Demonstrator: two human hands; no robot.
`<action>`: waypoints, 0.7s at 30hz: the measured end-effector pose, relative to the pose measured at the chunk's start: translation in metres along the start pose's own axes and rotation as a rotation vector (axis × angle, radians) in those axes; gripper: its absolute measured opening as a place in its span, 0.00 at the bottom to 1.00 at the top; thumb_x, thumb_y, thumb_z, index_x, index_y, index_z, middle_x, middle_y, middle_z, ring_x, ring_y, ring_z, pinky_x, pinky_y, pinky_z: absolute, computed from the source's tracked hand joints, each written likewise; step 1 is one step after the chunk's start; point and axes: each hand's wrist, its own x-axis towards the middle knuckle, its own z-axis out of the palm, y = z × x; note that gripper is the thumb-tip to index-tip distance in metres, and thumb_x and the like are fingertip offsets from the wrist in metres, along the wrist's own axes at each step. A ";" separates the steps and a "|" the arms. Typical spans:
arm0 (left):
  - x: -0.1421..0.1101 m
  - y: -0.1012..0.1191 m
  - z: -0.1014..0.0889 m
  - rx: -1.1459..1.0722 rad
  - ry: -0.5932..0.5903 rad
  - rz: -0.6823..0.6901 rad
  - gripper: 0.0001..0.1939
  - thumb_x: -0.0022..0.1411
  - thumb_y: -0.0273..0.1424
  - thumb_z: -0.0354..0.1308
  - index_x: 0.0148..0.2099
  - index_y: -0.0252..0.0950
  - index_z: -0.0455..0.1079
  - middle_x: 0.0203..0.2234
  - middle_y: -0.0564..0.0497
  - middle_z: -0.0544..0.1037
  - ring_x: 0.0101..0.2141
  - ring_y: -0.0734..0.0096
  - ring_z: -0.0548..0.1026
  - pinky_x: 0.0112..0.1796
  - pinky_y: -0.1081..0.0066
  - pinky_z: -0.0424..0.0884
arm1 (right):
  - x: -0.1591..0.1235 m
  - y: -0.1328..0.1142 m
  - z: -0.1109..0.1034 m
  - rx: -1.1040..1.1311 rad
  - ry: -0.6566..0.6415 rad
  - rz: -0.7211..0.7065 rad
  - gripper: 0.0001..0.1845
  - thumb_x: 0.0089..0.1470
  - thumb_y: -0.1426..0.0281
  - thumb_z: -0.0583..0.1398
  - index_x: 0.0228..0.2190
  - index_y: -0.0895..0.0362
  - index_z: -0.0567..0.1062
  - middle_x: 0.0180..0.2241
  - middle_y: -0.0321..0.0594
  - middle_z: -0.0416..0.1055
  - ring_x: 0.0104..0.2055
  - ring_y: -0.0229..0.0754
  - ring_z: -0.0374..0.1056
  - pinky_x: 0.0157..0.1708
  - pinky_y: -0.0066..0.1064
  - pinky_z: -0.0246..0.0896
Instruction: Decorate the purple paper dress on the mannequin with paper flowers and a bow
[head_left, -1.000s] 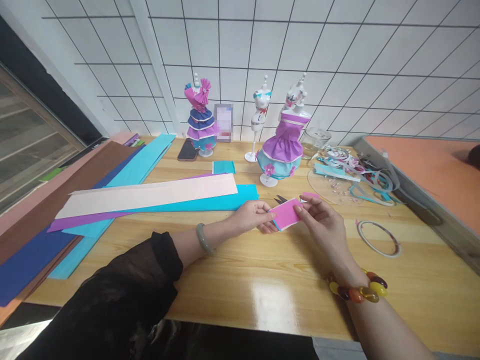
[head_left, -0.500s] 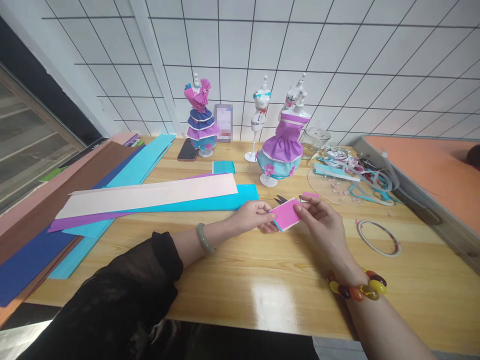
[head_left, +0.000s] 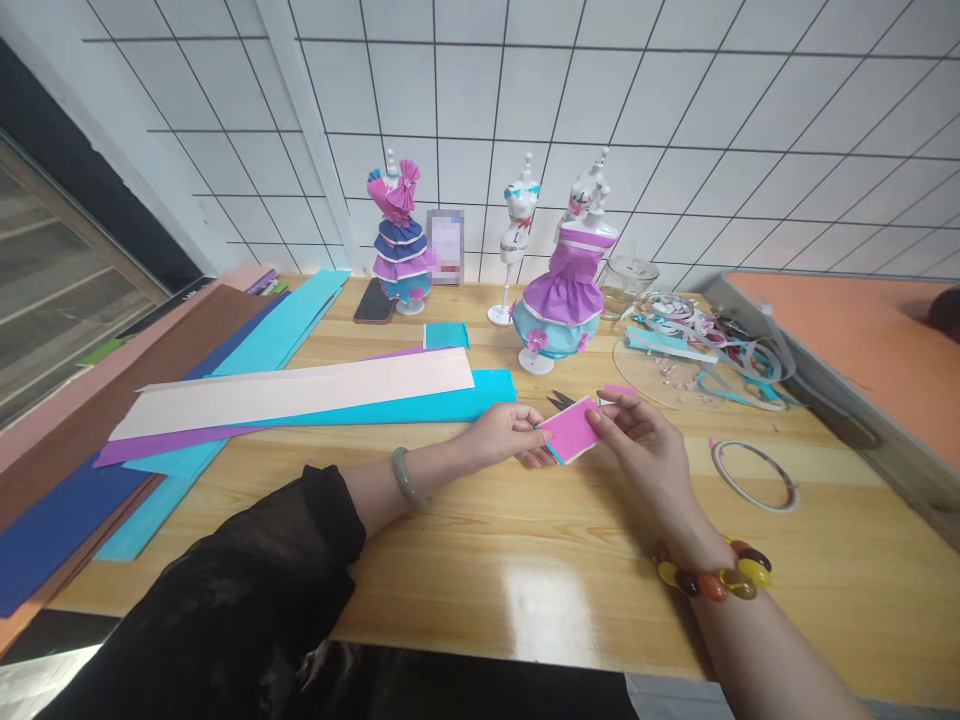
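Observation:
A small pink paper rectangle (head_left: 570, 432), with white and blue edges showing beneath it, is held just above the wooden table. My left hand (head_left: 510, 435) pinches its left end between thumb and fingers. At the right end, my right hand (head_left: 637, 430) grips it with the thumb on top. Behind the paper lie dark-bladed scissors (head_left: 559, 400), their handles hidden by the paper and my right hand. Another pink strip (head_left: 619, 390) shows just past my right fingers.
Long crepe-paper strips (head_left: 315, 392) cover the left side. Small dress forms in paper dresses, one in a purple dress (head_left: 566, 290), stand along the tiled wall. A roll of tape (head_left: 756, 476), a glass jar (head_left: 628, 285) and tangled ribbons (head_left: 739, 355) are at right. A phone (head_left: 374, 302) lies behind.

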 end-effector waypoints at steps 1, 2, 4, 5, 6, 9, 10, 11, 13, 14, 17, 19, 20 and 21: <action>0.000 0.000 0.000 -0.002 0.000 0.000 0.23 0.45 0.43 0.64 0.34 0.30 0.64 0.26 0.44 0.77 0.27 0.69 0.76 0.31 0.68 0.72 | 0.000 0.000 0.000 0.001 0.001 0.001 0.22 0.41 0.60 0.66 0.39 0.53 0.71 0.28 0.36 0.70 0.31 0.39 0.68 0.33 0.33 0.65; 0.000 0.000 0.000 -0.003 0.003 -0.001 0.23 0.45 0.43 0.64 0.34 0.30 0.64 0.25 0.44 0.77 0.27 0.69 0.76 0.31 0.68 0.72 | 0.000 -0.001 0.000 0.002 0.000 0.003 0.22 0.41 0.60 0.66 0.40 0.53 0.71 0.28 0.36 0.70 0.30 0.39 0.68 0.33 0.33 0.65; 0.000 0.000 0.000 -0.003 0.007 -0.002 0.23 0.44 0.44 0.64 0.34 0.30 0.64 0.25 0.44 0.77 0.26 0.69 0.76 0.30 0.68 0.71 | -0.001 -0.001 0.000 0.001 -0.002 0.006 0.22 0.41 0.60 0.66 0.40 0.53 0.71 0.28 0.36 0.70 0.30 0.39 0.68 0.33 0.33 0.65; 0.000 -0.001 0.001 -0.002 0.007 0.000 0.23 0.44 0.44 0.64 0.34 0.30 0.64 0.25 0.44 0.77 0.26 0.69 0.76 0.30 0.69 0.71 | -0.001 -0.001 0.000 0.001 -0.002 0.005 0.22 0.41 0.60 0.66 0.40 0.53 0.71 0.28 0.36 0.71 0.30 0.39 0.68 0.33 0.33 0.65; 0.000 -0.001 0.001 -0.001 0.007 0.002 0.23 0.44 0.44 0.64 0.34 0.30 0.64 0.25 0.44 0.77 0.26 0.70 0.76 0.30 0.69 0.71 | 0.000 -0.001 0.000 0.004 -0.001 0.006 0.22 0.41 0.60 0.66 0.40 0.53 0.71 0.28 0.36 0.71 0.31 0.39 0.68 0.33 0.33 0.65; -0.001 0.001 0.001 -0.016 0.014 0.017 0.23 0.45 0.44 0.64 0.34 0.30 0.64 0.25 0.44 0.77 0.27 0.69 0.76 0.30 0.69 0.71 | 0.000 0.000 0.000 0.036 -0.005 0.032 0.23 0.42 0.60 0.66 0.40 0.53 0.70 0.28 0.37 0.72 0.30 0.39 0.68 0.34 0.33 0.65; -0.002 0.002 0.001 -0.033 0.027 0.026 0.23 0.45 0.44 0.64 0.34 0.31 0.64 0.26 0.43 0.77 0.27 0.69 0.76 0.30 0.69 0.71 | 0.000 0.000 0.000 0.051 -0.012 0.061 0.24 0.42 0.60 0.66 0.41 0.53 0.69 0.29 0.37 0.73 0.30 0.39 0.69 0.34 0.33 0.65; -0.002 0.003 0.002 -0.053 0.044 0.038 0.23 0.45 0.44 0.64 0.34 0.31 0.64 0.26 0.43 0.77 0.28 0.68 0.76 0.30 0.69 0.71 | 0.000 0.000 0.001 0.065 -0.022 0.098 0.26 0.42 0.60 0.66 0.43 0.53 0.68 0.29 0.37 0.74 0.30 0.39 0.69 0.33 0.33 0.65; -0.003 0.006 0.002 -0.097 0.097 0.065 0.22 0.45 0.43 0.64 0.34 0.31 0.64 0.27 0.44 0.77 0.28 0.69 0.76 0.30 0.69 0.71 | -0.002 -0.001 0.002 0.091 -0.053 0.179 0.31 0.42 0.59 0.66 0.48 0.53 0.65 0.29 0.37 0.74 0.29 0.39 0.70 0.33 0.33 0.66; -0.003 0.007 0.002 -0.116 0.132 0.079 0.22 0.45 0.43 0.64 0.34 0.31 0.63 0.27 0.44 0.77 0.28 0.69 0.76 0.31 0.70 0.71 | -0.003 -0.001 0.003 0.103 -0.071 0.210 0.34 0.42 0.59 0.65 0.50 0.53 0.63 0.29 0.37 0.74 0.29 0.40 0.70 0.33 0.34 0.66; -0.002 0.006 0.001 -0.162 0.206 0.125 0.21 0.47 0.42 0.63 0.35 0.31 0.64 0.27 0.46 0.77 0.28 0.71 0.76 0.31 0.70 0.71 | -0.006 -0.002 0.008 0.121 -0.127 0.237 0.39 0.44 0.59 0.65 0.55 0.52 0.58 0.30 0.36 0.73 0.29 0.40 0.70 0.32 0.33 0.66; 0.000 0.004 0.001 -0.176 0.227 0.168 0.20 0.48 0.42 0.63 0.35 0.31 0.64 0.29 0.45 0.77 0.29 0.71 0.76 0.31 0.70 0.71 | -0.008 -0.001 0.012 0.113 -0.167 0.228 0.40 0.45 0.60 0.64 0.57 0.51 0.55 0.29 0.34 0.72 0.28 0.38 0.70 0.31 0.32 0.66; 0.001 0.002 0.000 -0.177 0.230 0.192 0.20 0.49 0.42 0.62 0.36 0.31 0.65 0.30 0.45 0.77 0.29 0.72 0.75 0.32 0.70 0.71 | -0.008 -0.001 0.014 0.103 -0.188 0.215 0.41 0.46 0.60 0.64 0.58 0.51 0.54 0.27 0.33 0.71 0.27 0.37 0.69 0.31 0.30 0.65; 0.002 0.001 0.000 -0.175 0.226 0.219 0.19 0.50 0.42 0.61 0.36 0.31 0.65 0.32 0.45 0.76 0.30 0.72 0.75 0.32 0.70 0.71 | -0.009 -0.001 0.017 0.089 -0.209 0.196 0.41 0.46 0.61 0.64 0.58 0.51 0.54 0.26 0.32 0.70 0.27 0.36 0.69 0.30 0.29 0.64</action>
